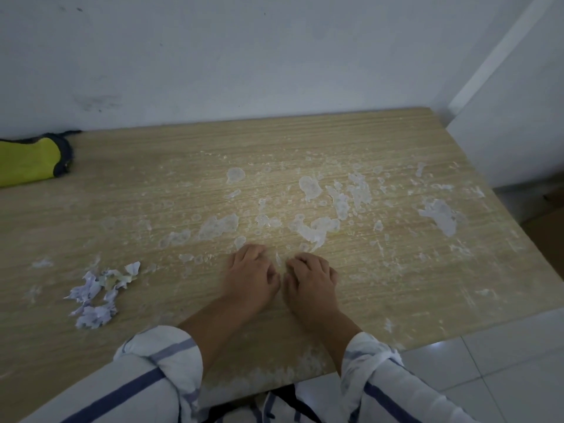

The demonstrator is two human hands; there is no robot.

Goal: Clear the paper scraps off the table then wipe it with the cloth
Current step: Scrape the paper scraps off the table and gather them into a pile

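Both hands rest side by side on the wooden table (152, 184), fingers curled down onto its surface. My left hand (251, 274) and my right hand (311, 277) press their fingertips at a small stuck scrap (278, 258) between them. White patches of stuck paper residue (317, 230) spread across the middle and right of the table. A heap of loose torn paper scraps (97, 296) lies to the left of my hands. The yellow cloth (27, 161) with a dark edge lies at the far left, by the wall.
A white wall (244, 56) runs along the table's far edge. The table's right edge (518, 239) drops to a pale tiled floor (488, 361). My striped sleeves cover the near edge.
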